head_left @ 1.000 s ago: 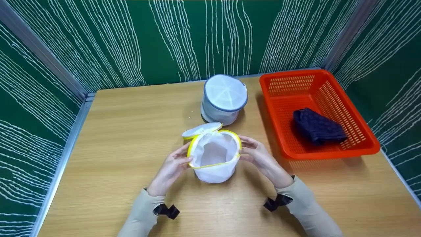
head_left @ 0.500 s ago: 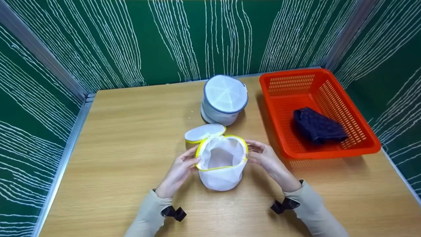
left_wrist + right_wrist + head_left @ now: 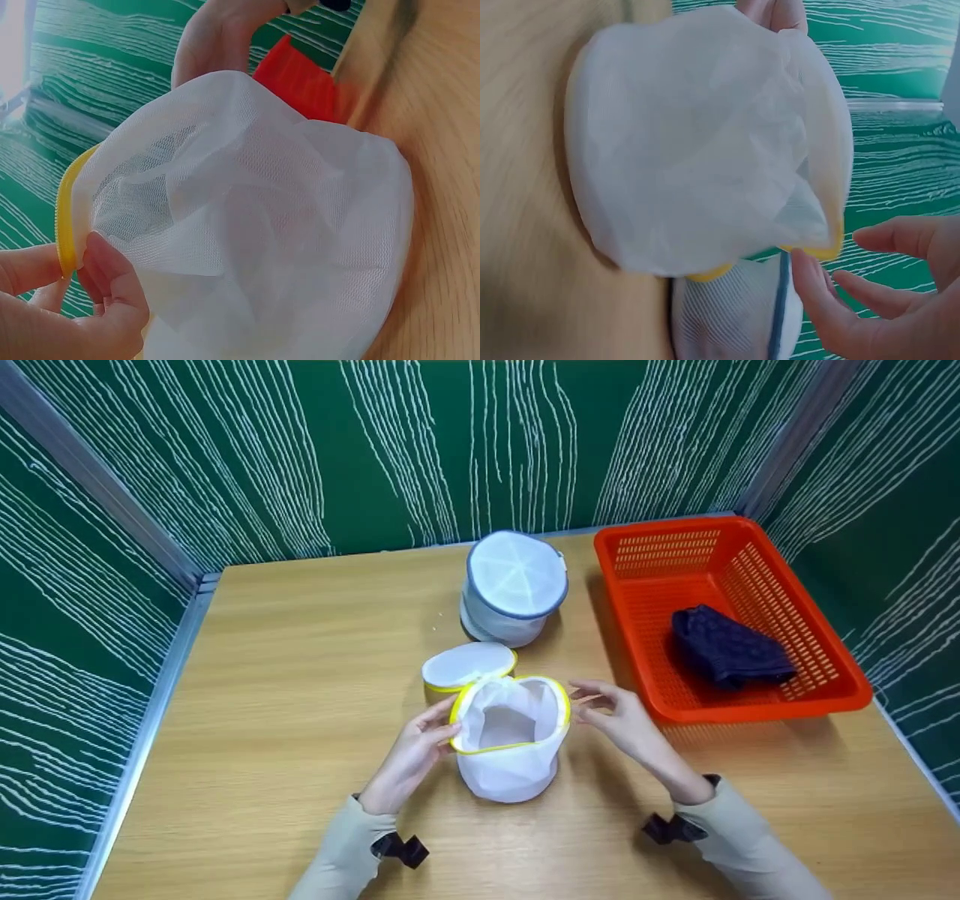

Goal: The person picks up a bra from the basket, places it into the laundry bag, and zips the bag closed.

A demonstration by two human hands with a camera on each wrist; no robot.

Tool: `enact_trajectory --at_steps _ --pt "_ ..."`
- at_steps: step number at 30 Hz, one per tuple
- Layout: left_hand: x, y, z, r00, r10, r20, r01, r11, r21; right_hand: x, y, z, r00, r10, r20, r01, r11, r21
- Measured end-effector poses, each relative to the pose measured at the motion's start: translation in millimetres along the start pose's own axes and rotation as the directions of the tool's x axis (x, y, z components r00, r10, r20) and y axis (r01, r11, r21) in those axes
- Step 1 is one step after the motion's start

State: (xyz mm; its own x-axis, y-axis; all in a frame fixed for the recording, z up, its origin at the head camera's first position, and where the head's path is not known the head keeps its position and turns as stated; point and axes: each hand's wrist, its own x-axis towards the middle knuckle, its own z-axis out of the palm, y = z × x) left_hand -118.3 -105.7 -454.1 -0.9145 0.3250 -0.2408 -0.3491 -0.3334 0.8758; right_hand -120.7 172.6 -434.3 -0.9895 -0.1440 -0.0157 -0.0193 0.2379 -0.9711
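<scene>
A white mesh laundry bag (image 3: 507,774) with a yellow zip rim stands upright on the table, its mouth unzipped. Its round lid (image 3: 469,666) is folded back behind it. My left hand (image 3: 417,746) pinches the left side of the rim; thumb and fingers meet at the yellow zip (image 3: 67,217) in the left wrist view. Beside the right side of the rim is my right hand (image 3: 619,720), fingers spread. In the right wrist view its thumb (image 3: 817,292) is close to the yellow corner; whether it touches cannot be told. A blue-rimmed mesh laundry bag (image 3: 516,577) stands behind, lid closed.
An orange plastic basket (image 3: 637,660) stands at the right with a dark navy folded cloth item (image 3: 731,649) inside. Green panels (image 3: 375,450) with white wavy lines enclose the wooden table (image 3: 300,660) at the back and sides.
The yellow-rimmed bag has shifted right and slightly nearer, with my left hand still pinching its rim. My right hand has let go of the rim and moved a little to the right.
</scene>
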Motion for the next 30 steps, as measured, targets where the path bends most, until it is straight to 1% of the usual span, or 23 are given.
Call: enact_trajectory --at_steps 3,6,9,12,16,20,22,24,25,27,28,30 --pt "-0.1 -0.7 -0.9 1.000 -0.001 0.002 0.001 1.000 -0.011 -3.3 -4.5 -9.1 0.996 -0.085 -0.023 0.081 0.988 -0.129" --pt "-0.3 -0.8 -1.8 1.000 -0.007 0.004 0.007 1.000 -0.007 -5.0 -9.9 -19.8 0.989 -0.149 -0.008 0.143 0.962 -0.234" --pt "-0.4 -0.3 -2.0 1.000 -0.011 0.009 0.011 1.000 -0.001 -4.5 -16.1 -31.0 0.980 -0.199 0.017 0.193 0.923 -0.334" --pt "-0.5 0.2 -1.9 1.000 -0.022 0.005 0.022 1.000 -0.008 -4.4 -24.8 -42.8 0.975 -0.222 0.026 0.211 0.876 -0.433" --pt "-0.2 -0.2 -2.3 0.999 -0.037 -0.003 0.037 0.999 -0.013 -3.0 -39.2 -58.3 0.967 -0.251 0.044 0.235 0.812 -0.535" --pt "-0.4 -0.5 -3.0 0.999 -0.038 -0.008 0.038 0.999 -0.010 6.9 -49.6 -75.2 0.970 -0.229 0.075 0.229 0.780 -0.582" --pt "-0.8 -0.5 -3.2 0.999 -0.037 -0.005 0.037 0.999 -0.008 14.1 -52.6 -84.7 0.979 -0.184 0.088 0.199 0.771 -0.605" --pt "-0.8 -0.6 -3.3 0.999 -0.033 -0.002 0.033 0.999 -0.008 21.7 -53.4 -94.0 0.986 -0.135 0.100 0.168 0.744 -0.647" --pt "-0.7 -0.7 -3.3 0.999 -0.032 -0.002 0.032 0.999 -0.010 25.3 -53.1 -98.6 0.988 -0.110 0.105 0.152 0.723 -0.674" --pt "-0.6 -1.1 -3.6 1.000 -0.031 0.000 0.031 0.999 -0.019 33.2 -50.1 -106.9 0.991 -0.068 0.111 0.128 0.671 -0.730" --pt "-0.7 -1.3 -3.8 1.000 -0.031 0.001 0.031 0.999 -0.023 37.0 -47.8 -111.2 0.993 -0.038 0.115 0.113 0.641 -0.759" --pt "-0.6 -1.6 -4.0 1.000 -0.031 0.004 0.031 0.999 -0.031 44.7 -42.3 -119.3 0.993 0.006 0.120 0.095 0.571 -0.815"
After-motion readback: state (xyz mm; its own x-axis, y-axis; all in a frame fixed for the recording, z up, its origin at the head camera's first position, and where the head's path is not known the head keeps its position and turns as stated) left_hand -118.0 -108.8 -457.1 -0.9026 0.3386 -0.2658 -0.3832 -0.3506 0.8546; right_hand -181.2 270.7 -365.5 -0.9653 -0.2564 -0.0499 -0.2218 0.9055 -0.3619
